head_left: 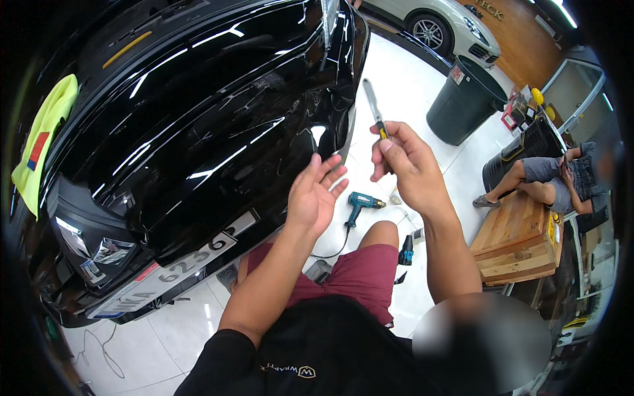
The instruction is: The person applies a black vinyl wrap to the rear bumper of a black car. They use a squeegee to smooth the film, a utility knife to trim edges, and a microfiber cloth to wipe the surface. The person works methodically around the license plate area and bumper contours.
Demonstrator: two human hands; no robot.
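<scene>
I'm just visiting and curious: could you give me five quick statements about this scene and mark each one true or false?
1. The right hand holds a slim cutter with its blade pointing away from the person. True.
2. The left hand is wrapped around the teal heat gun. False: that hand is open, and the heat gun lies on the white floor.
3. A yellow-green cloth rests on the black car. True.
4. The big dark bin stands to the left of the black car. False: in the picture it is to the car's right.
5. Another person is seated at the right, wearing grey shorts. True.
</scene>
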